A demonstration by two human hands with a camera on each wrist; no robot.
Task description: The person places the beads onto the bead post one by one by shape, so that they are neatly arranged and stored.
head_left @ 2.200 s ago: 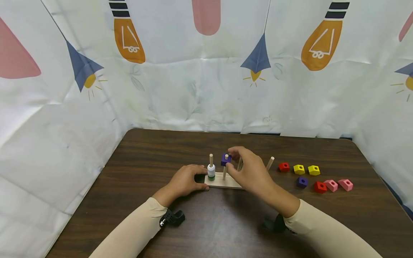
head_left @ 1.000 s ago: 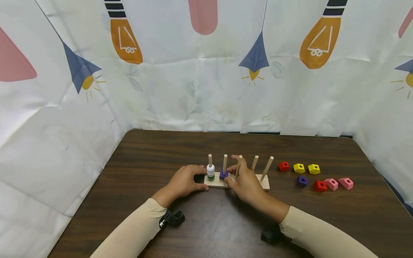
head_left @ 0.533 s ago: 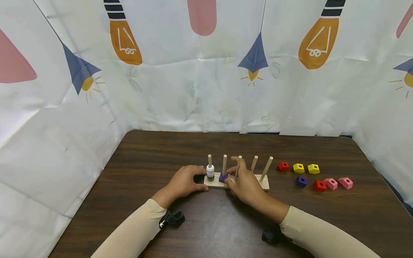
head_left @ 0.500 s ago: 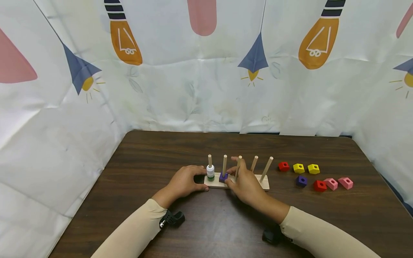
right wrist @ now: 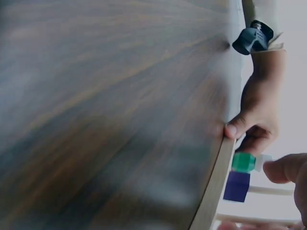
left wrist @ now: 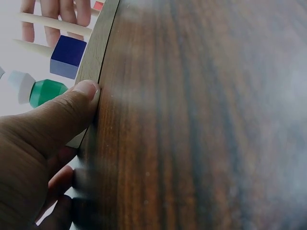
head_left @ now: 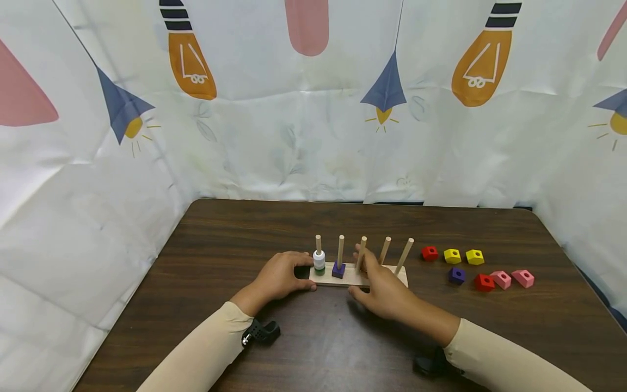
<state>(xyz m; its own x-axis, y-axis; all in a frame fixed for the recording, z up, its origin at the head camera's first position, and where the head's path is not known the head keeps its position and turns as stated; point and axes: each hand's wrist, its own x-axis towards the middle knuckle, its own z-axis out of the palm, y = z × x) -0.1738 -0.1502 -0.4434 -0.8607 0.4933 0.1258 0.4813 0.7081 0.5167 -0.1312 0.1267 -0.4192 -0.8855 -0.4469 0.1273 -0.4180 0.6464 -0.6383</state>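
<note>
On a brown worktop [head_left: 294, 228], a person's left hand [head_left: 274, 277] pinches the left end of a wooden board [head_left: 354, 277] with five pegs, thumb on its near edge. A purple block [head_left: 338, 270] sits at the foot of the second peg [head_left: 340, 250], beside white [head_left: 319, 258] and green [head_left: 320, 270] beads stacked on the first. The right hand [head_left: 387, 291], thumb and fingers parted, holds nothing near the middle peg [head_left: 362, 253], while seven loose blocks [head_left: 485, 282] lie to the right.

Peg board [head_left: 354, 276] — pale wood, matt, looks unpainted. Tabletop [head_left: 313, 343] — dark wood grain, smooth, glossy patches. Backdrop [head_left: 294, 147] looks like creased sheeting, slight sheen
</note>
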